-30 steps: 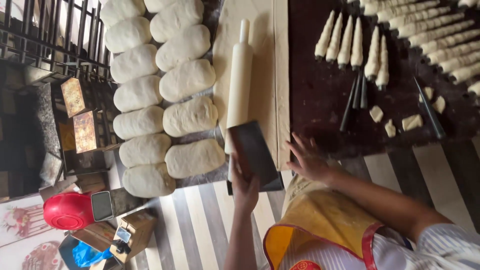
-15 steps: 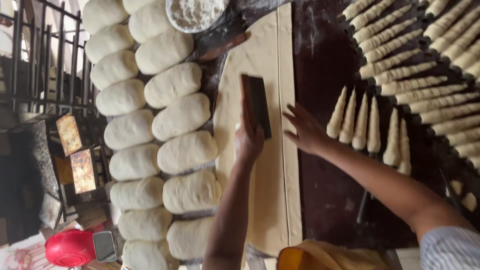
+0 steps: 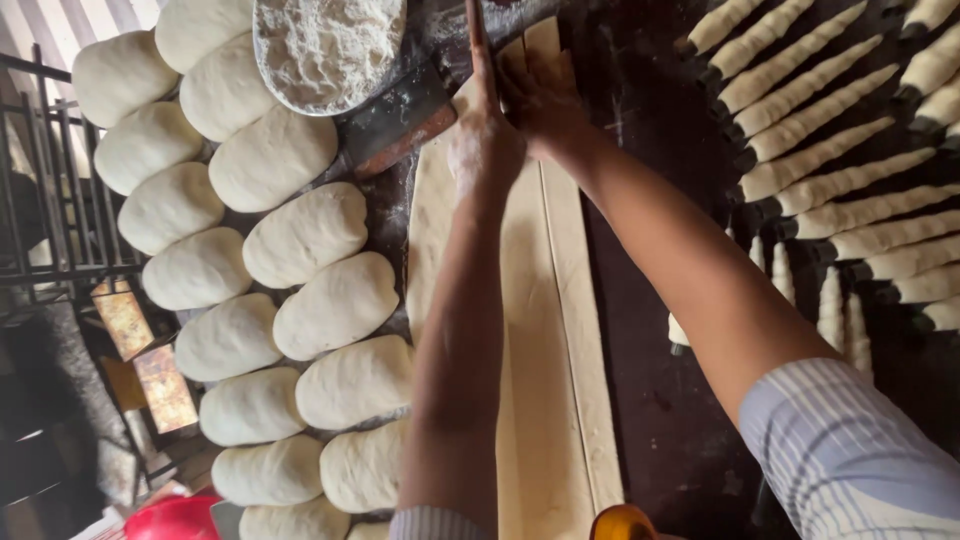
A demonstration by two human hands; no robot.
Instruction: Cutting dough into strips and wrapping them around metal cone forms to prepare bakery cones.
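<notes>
Cutting step in hand: left hand closed on dough scraper, blade on rolled dough sheet at tabletop far end. Right hand flat, steadying sheet, gripping nothing. Next: straight, even pull along strip.

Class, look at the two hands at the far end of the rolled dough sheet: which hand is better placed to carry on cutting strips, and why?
Left. The left hand grips the upright scraper blade, its edge lined up along the dough sheet. The right hand lies beside it on the dough, apparently holding no tool.
</notes>
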